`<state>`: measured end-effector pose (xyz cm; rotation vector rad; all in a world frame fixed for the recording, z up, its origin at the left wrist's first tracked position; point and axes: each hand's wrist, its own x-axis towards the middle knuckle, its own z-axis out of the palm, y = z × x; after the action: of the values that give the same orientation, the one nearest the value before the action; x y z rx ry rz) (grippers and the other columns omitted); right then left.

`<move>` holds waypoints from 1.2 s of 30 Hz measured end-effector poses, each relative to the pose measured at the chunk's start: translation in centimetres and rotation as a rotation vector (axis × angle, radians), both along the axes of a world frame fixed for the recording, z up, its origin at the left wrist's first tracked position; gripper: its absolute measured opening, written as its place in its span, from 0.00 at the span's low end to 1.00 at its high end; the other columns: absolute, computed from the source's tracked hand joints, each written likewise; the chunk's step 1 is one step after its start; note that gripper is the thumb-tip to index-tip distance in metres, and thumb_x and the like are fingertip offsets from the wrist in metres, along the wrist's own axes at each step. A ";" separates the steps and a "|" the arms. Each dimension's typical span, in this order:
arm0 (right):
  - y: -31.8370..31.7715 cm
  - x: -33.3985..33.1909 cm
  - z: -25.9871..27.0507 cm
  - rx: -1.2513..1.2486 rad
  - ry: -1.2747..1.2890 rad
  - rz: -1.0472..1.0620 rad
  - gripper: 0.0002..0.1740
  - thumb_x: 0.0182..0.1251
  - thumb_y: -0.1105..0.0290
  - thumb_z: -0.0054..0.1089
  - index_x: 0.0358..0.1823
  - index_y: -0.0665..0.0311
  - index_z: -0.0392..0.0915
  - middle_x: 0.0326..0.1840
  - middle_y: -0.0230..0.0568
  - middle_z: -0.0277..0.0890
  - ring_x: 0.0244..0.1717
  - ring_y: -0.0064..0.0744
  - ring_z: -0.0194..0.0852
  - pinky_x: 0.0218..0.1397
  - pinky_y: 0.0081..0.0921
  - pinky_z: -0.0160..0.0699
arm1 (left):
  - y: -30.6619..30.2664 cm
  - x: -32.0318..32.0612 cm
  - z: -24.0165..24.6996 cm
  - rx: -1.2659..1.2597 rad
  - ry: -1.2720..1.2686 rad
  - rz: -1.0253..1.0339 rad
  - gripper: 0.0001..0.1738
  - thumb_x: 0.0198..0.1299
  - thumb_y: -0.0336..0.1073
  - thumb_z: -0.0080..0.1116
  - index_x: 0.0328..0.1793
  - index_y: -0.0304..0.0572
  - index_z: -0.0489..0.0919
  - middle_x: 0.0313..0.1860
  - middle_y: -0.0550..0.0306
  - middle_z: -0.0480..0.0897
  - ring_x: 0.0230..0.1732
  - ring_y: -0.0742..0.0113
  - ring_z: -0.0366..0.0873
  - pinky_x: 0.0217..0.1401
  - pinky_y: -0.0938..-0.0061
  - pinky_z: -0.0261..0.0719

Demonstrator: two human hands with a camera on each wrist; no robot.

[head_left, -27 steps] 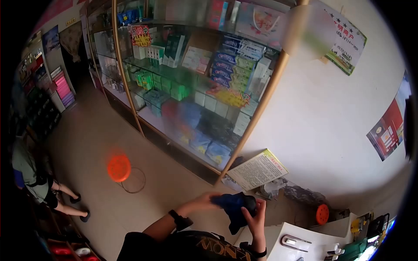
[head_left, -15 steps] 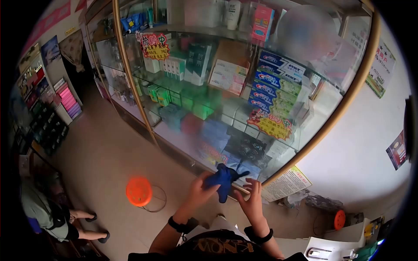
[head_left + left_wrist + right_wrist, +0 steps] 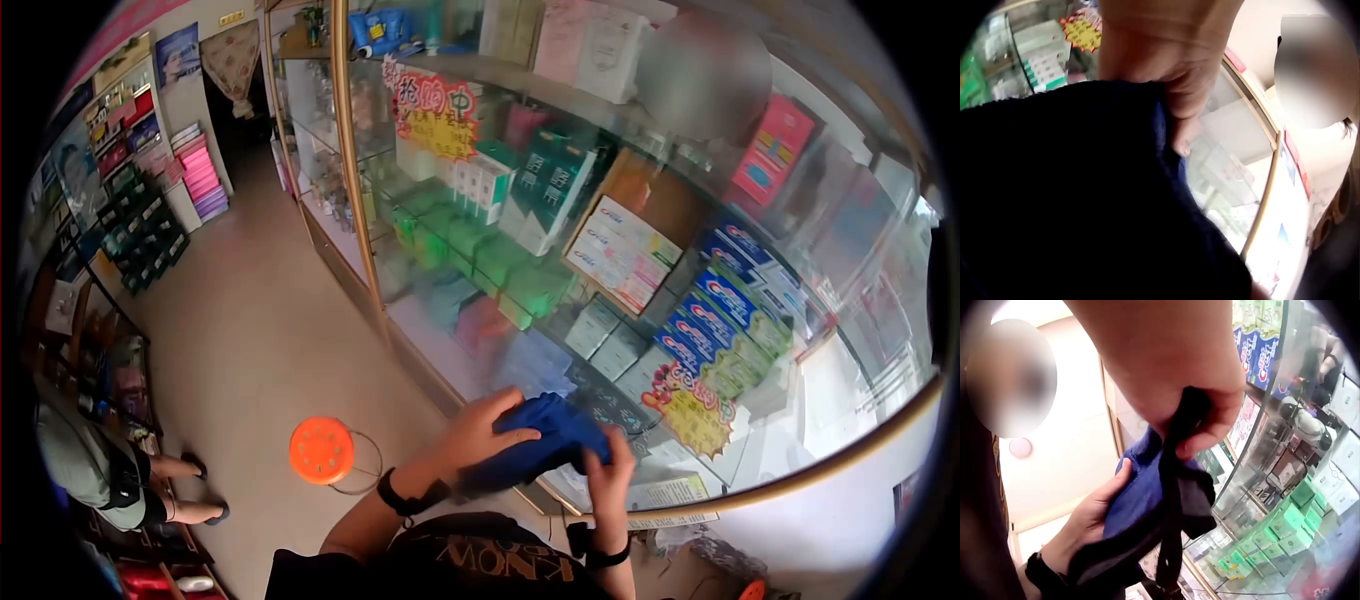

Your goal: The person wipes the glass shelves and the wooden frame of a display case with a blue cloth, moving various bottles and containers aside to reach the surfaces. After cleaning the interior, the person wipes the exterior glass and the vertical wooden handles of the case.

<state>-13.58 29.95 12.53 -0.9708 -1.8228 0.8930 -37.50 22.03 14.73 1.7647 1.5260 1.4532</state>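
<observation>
— Blue cloth (image 3: 545, 440), head view: where is it?
— Just before the glass cabinet (image 3: 620, 240); left hand (image 3: 485, 430) curled over it, right hand (image 3: 612, 472) pinching its end.
— Wrist views?
— Left: fingers clasp a fold. Right: thumb and fingers nip a dark edge, cabinet behind.
— Advice?
— Probably gather it evenly, both hands firm.
— Changed?
— Half a second ago the right hand was spread free and the cloth dangled.

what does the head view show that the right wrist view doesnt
Head only: the orange stool on the floor, a person at far left, and the far shelves. Right wrist only: the right hand pinching a dark edge of the cloth between thumb and finger. Both: the blue cloth, the left hand holding it, and the glass cabinet with green boxes.
</observation>
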 end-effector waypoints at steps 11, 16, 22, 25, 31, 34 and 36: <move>4.0 -6.7 6.7 0.711 0.146 -0.557 0.29 0.55 0.89 0.46 0.60 0.71 0.76 0.52 0.48 0.70 0.56 0.41 0.71 0.66 0.38 0.72 | 11.0 -4.5 1.4 0.554 0.270 0.212 0.17 0.50 0.21 0.71 0.46 0.40 0.79 0.42 0.52 0.79 0.36 0.51 0.82 0.35 0.62 0.80; 4.7 -15.7 5.1 0.557 0.037 -0.433 0.29 0.50 0.87 0.52 0.57 0.67 0.79 0.49 0.48 0.73 0.54 0.48 0.71 0.66 0.42 0.70 | 13.0 -11.9 0.8 0.558 0.266 0.255 0.18 0.53 0.20 0.69 0.49 0.43 0.79 0.43 0.51 0.81 0.35 0.51 0.83 0.33 0.62 0.80; 5.7 -25.6 3.9 0.588 0.052 -0.388 0.30 0.49 0.87 0.53 0.57 0.67 0.81 0.46 0.46 0.69 0.49 0.45 0.71 0.59 0.37 0.74 | 15.7 -20.6 0.2 0.264 0.004 0.247 0.20 0.70 0.24 0.60 0.67 0.40 0.74 0.49 0.43 0.80 0.31 0.52 0.83 0.29 0.64 0.80; 6.1 -28.7 4.9 0.601 0.016 -0.425 0.31 0.48 0.88 0.53 0.58 0.66 0.82 0.46 0.46 0.68 0.49 0.45 0.70 0.59 0.37 0.74 | 18.4 -22.9 -3.9 0.236 -0.265 0.049 0.20 0.77 0.27 0.55 0.72 0.41 0.72 0.44 0.45 0.81 0.27 0.58 0.84 0.27 0.67 0.80; 5.8 -30.6 5.7 0.560 -0.111 -0.532 0.25 0.53 0.86 0.56 0.55 0.67 0.83 0.47 0.45 0.69 0.50 0.44 0.70 0.59 0.35 0.72 | 17.0 -26.1 -1.8 -0.121 -0.449 -0.021 0.13 0.82 0.35 0.49 0.66 0.39 0.74 0.29 0.54 0.80 0.25 0.67 0.85 0.26 0.70 0.79; 5.7 -30.8 6.4 0.588 -0.164 -0.538 0.23 0.49 0.84 0.58 0.50 0.66 0.84 0.44 0.45 0.69 0.47 0.44 0.71 0.55 0.34 0.73 | 17.4 -27.1 -1.4 0.038 -0.358 -0.004 0.10 0.80 0.34 0.53 0.61 0.39 0.76 0.29 0.50 0.82 0.25 0.62 0.85 0.27 0.67 0.78; 5.6 -30.6 6.7 0.523 -0.165 -0.449 0.25 0.44 0.79 0.67 0.49 0.64 0.82 0.42 0.45 0.73 0.44 0.47 0.74 0.51 0.39 0.76 | 17.5 -28.4 -0.8 0.194 -0.134 0.119 0.07 0.76 0.32 0.58 0.55 0.40 0.78 0.30 0.47 0.83 0.26 0.56 0.85 0.29 0.66 0.79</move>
<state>-44.17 35.58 19.22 -1.0640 -1.7384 0.0540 -65.86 39.58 13.95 1.6663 1.4861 1.7932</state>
